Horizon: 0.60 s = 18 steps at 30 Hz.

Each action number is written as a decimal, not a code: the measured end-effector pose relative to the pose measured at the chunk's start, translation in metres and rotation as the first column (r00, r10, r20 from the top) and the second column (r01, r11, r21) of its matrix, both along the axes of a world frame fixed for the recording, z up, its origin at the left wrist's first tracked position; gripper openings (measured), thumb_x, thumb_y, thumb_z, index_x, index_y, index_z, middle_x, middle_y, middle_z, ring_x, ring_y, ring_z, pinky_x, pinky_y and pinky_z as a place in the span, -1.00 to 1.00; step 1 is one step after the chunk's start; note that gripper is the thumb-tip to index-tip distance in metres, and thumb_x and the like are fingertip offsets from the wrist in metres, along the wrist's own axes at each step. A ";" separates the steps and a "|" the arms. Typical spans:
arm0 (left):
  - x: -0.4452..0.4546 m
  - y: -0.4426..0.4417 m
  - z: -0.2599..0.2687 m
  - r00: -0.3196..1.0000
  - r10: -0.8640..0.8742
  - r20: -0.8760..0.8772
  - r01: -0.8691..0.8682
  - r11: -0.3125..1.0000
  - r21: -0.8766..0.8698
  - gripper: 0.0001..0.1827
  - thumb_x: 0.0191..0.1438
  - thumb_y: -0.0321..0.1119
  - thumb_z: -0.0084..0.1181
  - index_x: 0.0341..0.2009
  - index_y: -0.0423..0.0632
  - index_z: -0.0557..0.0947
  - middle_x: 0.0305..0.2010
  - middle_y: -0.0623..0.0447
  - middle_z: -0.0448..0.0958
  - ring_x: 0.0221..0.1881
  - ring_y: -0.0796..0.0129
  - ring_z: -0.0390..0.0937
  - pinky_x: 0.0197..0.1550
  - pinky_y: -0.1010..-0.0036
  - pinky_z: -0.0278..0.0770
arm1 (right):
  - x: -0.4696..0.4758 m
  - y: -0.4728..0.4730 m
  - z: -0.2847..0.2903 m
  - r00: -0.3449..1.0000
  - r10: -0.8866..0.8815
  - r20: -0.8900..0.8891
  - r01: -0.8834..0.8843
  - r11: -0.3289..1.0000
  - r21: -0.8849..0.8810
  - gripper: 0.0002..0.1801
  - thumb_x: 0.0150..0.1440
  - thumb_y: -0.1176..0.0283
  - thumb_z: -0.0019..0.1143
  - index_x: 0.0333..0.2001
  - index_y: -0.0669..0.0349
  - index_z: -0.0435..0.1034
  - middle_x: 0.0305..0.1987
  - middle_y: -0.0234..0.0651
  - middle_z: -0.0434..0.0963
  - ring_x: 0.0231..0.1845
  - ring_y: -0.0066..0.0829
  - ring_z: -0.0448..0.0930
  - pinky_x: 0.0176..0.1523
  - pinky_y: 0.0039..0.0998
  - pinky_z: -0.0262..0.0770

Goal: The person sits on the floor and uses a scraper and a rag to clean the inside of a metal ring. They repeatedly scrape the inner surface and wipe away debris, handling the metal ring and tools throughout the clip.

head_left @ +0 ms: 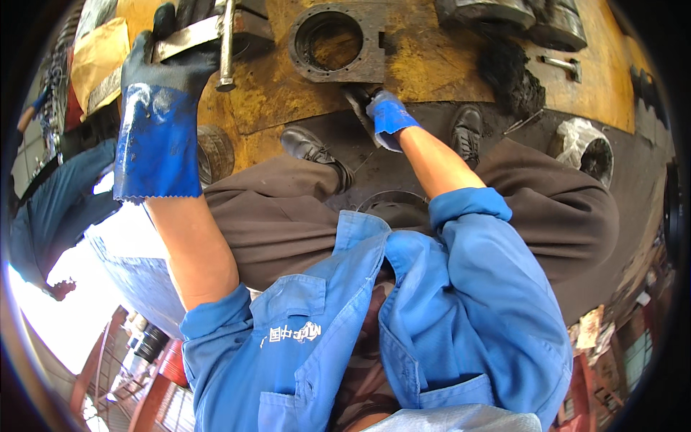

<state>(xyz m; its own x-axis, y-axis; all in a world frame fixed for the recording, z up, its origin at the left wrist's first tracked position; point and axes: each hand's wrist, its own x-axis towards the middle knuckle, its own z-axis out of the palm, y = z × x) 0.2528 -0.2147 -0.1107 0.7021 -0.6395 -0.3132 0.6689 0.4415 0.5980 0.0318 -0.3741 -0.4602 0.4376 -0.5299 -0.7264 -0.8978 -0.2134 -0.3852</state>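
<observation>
My left hand (167,70), in a blue glove with dark fingers, is raised at the upper left around a flat metal bar (189,39). A round steel rod with a wider end (227,51) crosses the bar's right end; whether they are joined I cannot tell. My right hand (386,108), in a similar glove, grips a dark bar-like tool (357,105) just below a flanged metal housing (372,59). The housing lies flat, with a large round bore and small holes around its rim. My right fingertips are partly hidden.
The housing rests on a stained yellow plate (442,70). Metal cylinders (556,27), a dark greasy heap (510,81) and a steel bolt (561,66) lie to the right. A ribbed metal ring (215,154) is near my left forearm. Another person's trousered leg (59,200) shows at far left.
</observation>
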 end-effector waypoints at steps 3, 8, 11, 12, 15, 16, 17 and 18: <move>-0.004 -0.022 0.002 0.999 -0.038 -0.001 0.038 0.999 0.024 -0.54 0.28 -0.13 -0.31 -0.22 -0.19 0.59 0.20 -0.32 0.41 0.25 -0.19 0.32 0.31 -0.17 0.18 | -0.024 -0.028 0.012 0.995 0.077 0.061 -0.075 0.997 -0.028 -0.64 -0.01 0.31 0.13 -0.13 0.23 0.52 -0.04 0.05 0.56 0.04 0.02 0.55 0.06 -0.19 0.50; -0.007 -0.052 0.002 0.996 -0.086 0.004 0.086 0.994 0.065 -0.55 0.28 -0.13 -0.31 -0.22 -0.19 0.59 0.20 -0.32 0.40 0.25 -0.20 0.32 0.31 -0.17 0.17 | -0.057 -0.077 0.020 0.917 0.338 0.211 -0.299 0.934 -0.194 -0.70 0.00 0.41 0.07 -0.16 0.25 0.51 -0.14 0.05 0.59 -0.09 0.00 0.62 -0.06 -0.14 0.53; -0.008 -0.070 -0.002 0.993 -0.116 -0.015 0.117 0.991 0.070 -0.55 0.28 -0.13 -0.30 -0.22 -0.19 0.59 0.21 -0.33 0.40 0.26 -0.20 0.32 0.31 -0.17 0.17 | -0.066 -0.107 0.021 0.881 0.448 0.150 -0.403 0.879 -0.256 -0.74 0.01 0.41 0.07 -0.19 0.20 0.51 -0.17 -0.01 0.61 -0.12 -0.03 0.63 -0.09 -0.15 0.54; -0.008 -0.074 -0.003 0.993 -0.119 -0.017 0.120 0.990 0.075 -0.55 0.28 -0.13 -0.30 -0.22 -0.19 0.59 0.21 -0.33 0.40 0.26 -0.20 0.31 0.31 -0.17 0.17 | -0.064 -0.114 0.032 0.860 0.505 0.072 -0.471 0.841 -0.266 -0.76 -0.01 0.42 0.11 -0.21 0.17 0.51 -0.18 -0.03 0.61 -0.13 -0.06 0.64 -0.11 -0.17 0.54; -0.006 -0.086 -0.007 0.993 -0.119 -0.025 0.121 0.988 0.098 -0.55 0.28 -0.14 -0.30 -0.21 -0.19 0.59 0.21 -0.33 0.40 0.26 -0.20 0.31 0.31 -0.17 0.16 | -0.068 -0.148 0.021 0.886 0.454 0.100 -0.400 0.854 -0.333 -0.77 -0.06 0.41 0.14 -0.25 0.16 0.47 -0.21 -0.02 0.59 -0.13 0.02 0.59 -0.13 -0.11 0.49; -0.005 -0.088 -0.007 0.994 -0.111 -0.022 0.113 0.988 0.104 -0.55 0.28 -0.14 -0.30 -0.21 -0.19 0.59 0.21 -0.33 0.40 0.26 -0.20 0.31 0.32 -0.17 0.16 | -0.071 -0.158 0.021 0.848 0.516 0.123 -0.443 0.816 -0.371 -0.75 -0.08 0.41 0.18 -0.24 0.14 0.47 -0.19 -0.05 0.59 -0.12 0.02 0.58 -0.12 -0.13 0.49; -0.004 -0.091 -0.007 0.994 -0.106 -0.018 0.107 0.988 0.112 -0.56 0.28 -0.14 -0.30 -0.21 -0.19 0.59 0.21 -0.33 0.39 0.26 -0.20 0.31 0.32 -0.17 0.16 | -0.073 -0.166 0.020 0.846 0.516 0.137 -0.457 0.832 -0.314 -0.72 -0.08 0.41 0.18 -0.21 0.13 0.47 -0.21 -0.07 0.60 -0.15 -0.03 0.59 -0.14 -0.14 0.49; -0.005 -0.109 -0.011 0.991 -0.126 -0.033 0.129 0.986 0.107 -0.56 0.28 -0.14 -0.30 -0.21 -0.19 0.59 0.21 -0.33 0.39 0.26 -0.20 0.31 0.32 -0.17 0.16 | -0.085 -0.184 -0.001 0.892 0.427 0.146 -0.386 0.889 -0.246 -0.74 -0.02 0.40 0.18 -0.19 0.16 0.49 -0.25 -0.11 0.61 -0.21 -0.12 0.63 -0.23 -0.21 0.52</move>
